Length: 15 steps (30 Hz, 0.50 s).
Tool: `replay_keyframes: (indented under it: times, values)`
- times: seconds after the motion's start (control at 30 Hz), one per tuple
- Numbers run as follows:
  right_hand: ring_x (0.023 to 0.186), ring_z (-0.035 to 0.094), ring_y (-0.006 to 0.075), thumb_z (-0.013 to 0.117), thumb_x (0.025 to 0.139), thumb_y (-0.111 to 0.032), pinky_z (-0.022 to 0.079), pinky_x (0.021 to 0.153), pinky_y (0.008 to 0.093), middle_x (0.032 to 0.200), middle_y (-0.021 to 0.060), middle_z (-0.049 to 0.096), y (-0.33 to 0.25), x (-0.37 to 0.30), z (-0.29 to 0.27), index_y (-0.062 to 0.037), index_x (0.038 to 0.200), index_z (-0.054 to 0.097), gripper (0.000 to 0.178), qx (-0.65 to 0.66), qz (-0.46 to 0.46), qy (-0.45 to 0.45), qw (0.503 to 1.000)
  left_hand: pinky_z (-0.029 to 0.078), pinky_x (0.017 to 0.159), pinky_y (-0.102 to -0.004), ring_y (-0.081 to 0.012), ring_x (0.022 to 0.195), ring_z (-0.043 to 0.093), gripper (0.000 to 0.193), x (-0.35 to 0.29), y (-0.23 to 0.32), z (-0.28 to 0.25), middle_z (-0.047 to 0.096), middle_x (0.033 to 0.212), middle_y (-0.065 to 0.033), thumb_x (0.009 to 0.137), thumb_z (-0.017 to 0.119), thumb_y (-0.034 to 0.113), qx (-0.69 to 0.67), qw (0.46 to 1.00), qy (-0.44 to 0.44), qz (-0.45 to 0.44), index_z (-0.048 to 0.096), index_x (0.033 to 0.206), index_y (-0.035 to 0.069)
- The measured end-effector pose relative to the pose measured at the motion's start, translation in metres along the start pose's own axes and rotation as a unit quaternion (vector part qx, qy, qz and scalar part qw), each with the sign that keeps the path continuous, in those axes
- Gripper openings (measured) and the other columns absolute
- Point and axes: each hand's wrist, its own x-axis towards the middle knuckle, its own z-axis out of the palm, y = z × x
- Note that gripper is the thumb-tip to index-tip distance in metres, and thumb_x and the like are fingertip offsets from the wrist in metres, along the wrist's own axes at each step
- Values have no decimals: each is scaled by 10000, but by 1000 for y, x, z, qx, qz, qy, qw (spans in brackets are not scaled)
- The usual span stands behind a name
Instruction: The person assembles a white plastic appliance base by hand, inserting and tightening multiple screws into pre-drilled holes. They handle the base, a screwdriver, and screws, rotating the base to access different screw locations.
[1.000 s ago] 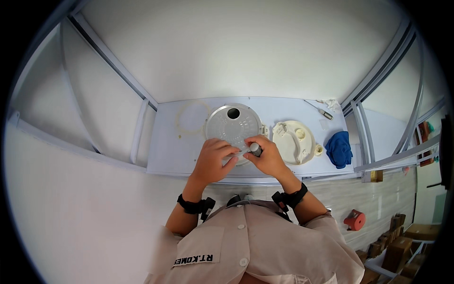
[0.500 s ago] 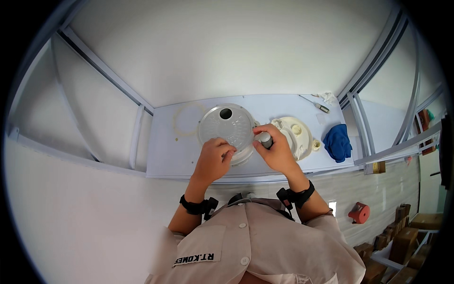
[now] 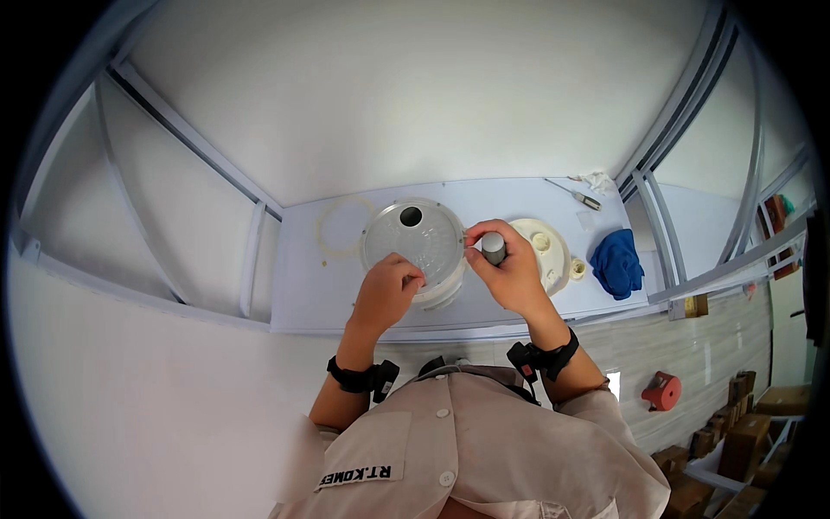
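Observation:
A round metal lid (image 3: 413, 246) with one dark round hole sits on a white drum-shaped body (image 3: 443, 298) on the table in front of me. At the lid's near edge is my left hand (image 3: 389, 290), its fingertips pinched together; whatever lies between them is too small to make out. My right hand (image 3: 514, 281) is beside the lid's right edge, closed around a grey cylindrical handle (image 3: 494, 246). Its thumb and index fingertips reach to the rim. The palm hides the rest of the handled tool.
Right of my right hand lies a cream round plate (image 3: 560, 251), a small cream cap (image 3: 577, 268) beside it. Farther right are a blue cloth (image 3: 616, 264) and a screwdriver (image 3: 584, 199). A pale ring (image 3: 333, 227) lies left on the white table (image 3: 303, 294). A red stool (image 3: 662, 392) stands on the floor.
My left fingertips have moved slightly left and nearer along the lid's edge. The grey handle has shifted a little to the right and shows more of its end.

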Motion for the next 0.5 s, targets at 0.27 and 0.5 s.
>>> replay_keyframes:
  times: [0.27, 0.5]
  values:
    - [899, 631, 110, 733, 921, -23, 517, 816, 275, 972, 11, 677, -13, -2, 0, -61, 1137, 654, 233, 21, -32, -3, 999, 548, 791, -437, -361, 883, 681, 133, 0, -4, 17, 698, 964, -158, 1005, 596, 108, 7, 997, 70, 20, 641, 1087, 13]
    - [952, 585, 144, 706, 925, 0, 499, 852, 306, 1130, 77, 563, -21, -3, -2, -51, 1350, 512, 471, 149, -121, -58, 980, 592, 735, -366, -281, 835, 763, 133, -4, 7, 20, 740, 955, -179, 1050, 568, 96, -94, 992, 83, 14, 613, 1109, -15]
